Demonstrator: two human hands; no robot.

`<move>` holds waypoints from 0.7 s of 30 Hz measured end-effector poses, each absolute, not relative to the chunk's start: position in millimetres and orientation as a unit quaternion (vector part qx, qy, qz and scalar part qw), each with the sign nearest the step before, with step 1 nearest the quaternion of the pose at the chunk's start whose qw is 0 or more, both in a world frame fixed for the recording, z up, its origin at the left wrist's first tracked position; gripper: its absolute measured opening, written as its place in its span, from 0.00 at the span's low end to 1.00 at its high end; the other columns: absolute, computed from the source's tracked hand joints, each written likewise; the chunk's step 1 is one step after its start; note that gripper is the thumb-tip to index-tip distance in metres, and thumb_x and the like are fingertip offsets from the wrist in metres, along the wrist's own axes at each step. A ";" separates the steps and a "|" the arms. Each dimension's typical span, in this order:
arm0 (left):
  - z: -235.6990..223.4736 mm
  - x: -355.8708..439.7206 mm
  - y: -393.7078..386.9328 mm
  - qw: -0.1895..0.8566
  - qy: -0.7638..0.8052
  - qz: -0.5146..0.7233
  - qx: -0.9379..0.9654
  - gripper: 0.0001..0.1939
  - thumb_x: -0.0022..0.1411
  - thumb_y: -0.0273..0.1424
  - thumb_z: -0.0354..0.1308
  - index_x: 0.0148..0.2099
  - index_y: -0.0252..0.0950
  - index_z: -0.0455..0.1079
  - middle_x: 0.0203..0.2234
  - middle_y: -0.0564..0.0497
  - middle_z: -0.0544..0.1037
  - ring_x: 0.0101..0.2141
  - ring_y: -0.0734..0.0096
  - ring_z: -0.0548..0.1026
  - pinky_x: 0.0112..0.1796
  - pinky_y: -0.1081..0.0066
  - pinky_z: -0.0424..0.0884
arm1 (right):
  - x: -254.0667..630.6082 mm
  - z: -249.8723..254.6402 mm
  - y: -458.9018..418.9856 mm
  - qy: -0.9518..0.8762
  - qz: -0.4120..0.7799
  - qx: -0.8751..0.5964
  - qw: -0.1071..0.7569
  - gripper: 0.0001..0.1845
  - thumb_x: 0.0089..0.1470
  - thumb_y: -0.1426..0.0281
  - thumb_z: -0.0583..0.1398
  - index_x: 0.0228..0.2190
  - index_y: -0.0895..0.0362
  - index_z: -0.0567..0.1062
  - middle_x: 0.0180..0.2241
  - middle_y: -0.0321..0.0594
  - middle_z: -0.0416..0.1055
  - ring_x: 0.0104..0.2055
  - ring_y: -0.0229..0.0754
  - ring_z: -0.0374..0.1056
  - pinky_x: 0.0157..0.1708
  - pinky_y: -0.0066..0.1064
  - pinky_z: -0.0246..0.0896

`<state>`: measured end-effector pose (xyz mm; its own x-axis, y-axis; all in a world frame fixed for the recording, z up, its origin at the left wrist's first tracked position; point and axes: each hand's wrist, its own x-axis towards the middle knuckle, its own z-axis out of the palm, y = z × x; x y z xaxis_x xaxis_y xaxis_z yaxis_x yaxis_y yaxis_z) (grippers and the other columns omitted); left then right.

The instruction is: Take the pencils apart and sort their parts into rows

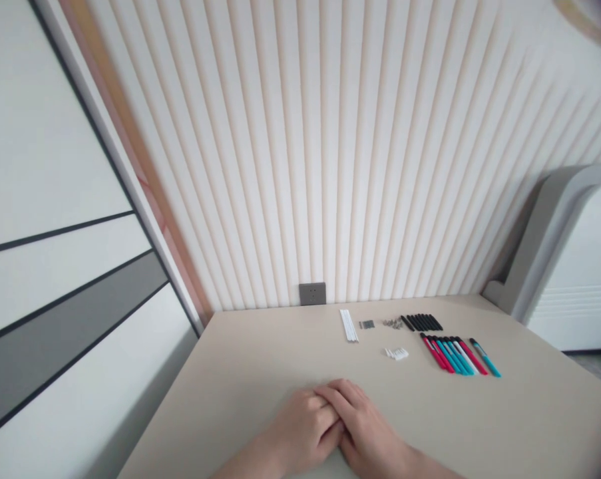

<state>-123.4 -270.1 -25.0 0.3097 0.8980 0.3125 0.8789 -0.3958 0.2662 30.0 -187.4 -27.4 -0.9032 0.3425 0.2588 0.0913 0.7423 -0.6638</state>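
My left hand and my right hand rest folded together at the near middle of the tabletop. The fingers of the right hand lie bent over those of the left, and both hands are closed. No object shows between them. Ahead and to the right lie small white pieces. Beyond these are thin white rods, tiny grey pieces and small metallic parts. Farther right is a row of black tubes. In front of it are red, teal and white pen barrels with black ends.
One teal pen barrel lies slightly apart at the right. A dark wall socket sits at the table's back edge, on a ribbed wall. White and grey panels stand left, and a pale headboard-like piece stands right.
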 end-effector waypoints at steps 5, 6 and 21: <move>-20.0 -122.4 -271.3 0.025 0.558 0.188 0.808 0.09 0.65 0.30 0.53 0.43 0.37 0.74 0.36 0.47 0.82 0.37 0.62 0.80 0.41 0.67 0.75 | 31.5 -30.3 -185.4 -0.915 0.345 -0.112 0.178 0.37 0.44 0.80 0.53 0.57 0.52 0.66 0.50 0.46 0.69 0.53 0.47 0.64 0.57 0.39 0.58; -18.5 -122.2 -271.5 0.025 0.558 0.185 0.808 0.09 0.65 0.29 0.53 0.42 0.37 0.74 0.37 0.47 0.82 0.37 0.62 0.80 0.41 0.67 0.75 | 32.0 -29.5 -185.5 -0.914 0.347 -0.111 0.179 0.36 0.45 0.81 0.53 0.57 0.52 0.66 0.51 0.45 0.69 0.53 0.47 0.64 0.57 0.39 0.58; -17.1 -122.6 -272.3 0.016 0.569 0.156 0.807 0.09 0.66 0.31 0.53 0.38 0.37 0.74 0.32 0.48 0.82 0.32 0.64 0.79 0.35 0.68 0.73 | 35.5 -24.1 -186.5 -0.909 0.357 -0.098 0.190 0.38 0.47 0.82 0.52 0.60 0.51 0.64 0.49 0.44 0.70 0.52 0.47 0.64 0.57 0.41 0.58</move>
